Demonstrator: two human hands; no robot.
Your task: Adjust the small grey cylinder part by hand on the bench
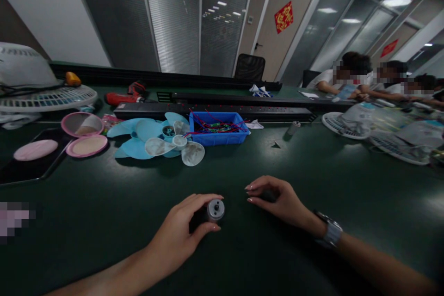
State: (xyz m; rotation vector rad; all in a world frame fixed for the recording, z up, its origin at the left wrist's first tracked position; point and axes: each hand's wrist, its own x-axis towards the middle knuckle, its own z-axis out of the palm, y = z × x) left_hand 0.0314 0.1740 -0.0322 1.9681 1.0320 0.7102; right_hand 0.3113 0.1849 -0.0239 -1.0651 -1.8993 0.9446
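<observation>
In the head view my left hand (180,222) has its thumb and fingers around a small round metal motor (215,210). The motor's grey end face, with a dark centre and small holes, points up toward me. To the right, my right hand (274,196) is held apart from the motor, its thumb and fingertips parted in a loose curve with nothing visible between them. A watch is on that wrist. Beyond the hands stands a blue bin (222,138) of circuit boards and red and dark wires. Blue fan blades (138,143) and a whitish fan blade (192,153) lie beside it.
A second small cylinder (294,128) stands right of the bin. A mirror compact (86,146), black tablet-like slab (31,171), red power drill (126,95) and fan (45,97) are left. Fan parts (398,141) lie right; several people sit beyond. Long black rails (215,110) cross behind.
</observation>
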